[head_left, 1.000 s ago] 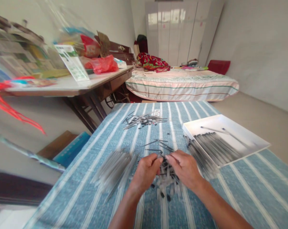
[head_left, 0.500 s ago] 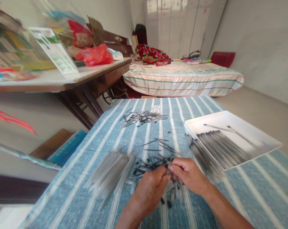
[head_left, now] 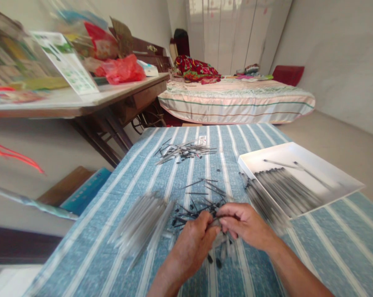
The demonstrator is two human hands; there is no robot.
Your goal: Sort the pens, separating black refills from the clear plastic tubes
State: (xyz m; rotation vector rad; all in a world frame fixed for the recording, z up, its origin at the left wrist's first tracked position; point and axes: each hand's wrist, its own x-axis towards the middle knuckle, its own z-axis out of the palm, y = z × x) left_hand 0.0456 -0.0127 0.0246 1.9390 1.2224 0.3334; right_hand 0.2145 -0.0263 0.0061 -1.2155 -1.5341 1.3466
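My left hand [head_left: 191, 241] is closed, thumb against forefinger, around a greyish translucent pen part [head_left: 216, 222] mostly hidden by the fingers. Close against it, my right hand [head_left: 246, 225] pinches at the same spot; whatever its fingertips hold is too small and blurred to name. Beneath both hands lies a loose heap of black pen parts [head_left: 182, 214], with thin dark sticks and small caps. Left of the heap is a bundle of translucent pen barrels [head_left: 140, 225]. Dark-tipped pens [head_left: 263, 202] lie in a row right of my right hand.
A white box lid or tray [head_left: 335, 175] with more dark-tipped pens sits at the right. Farther back is another pile of thin pen parts [head_left: 186, 151]. The striped cloth [head_left: 121, 198] covers the table. A cluttered desk [head_left: 112, 97] stands left, a bed [head_left: 236, 99] behind.
The fingertips of my right hand have shifted slightly and loosened a little beside the left hand. The left hand stays closed in nearly the same place, and the piles look unchanged.
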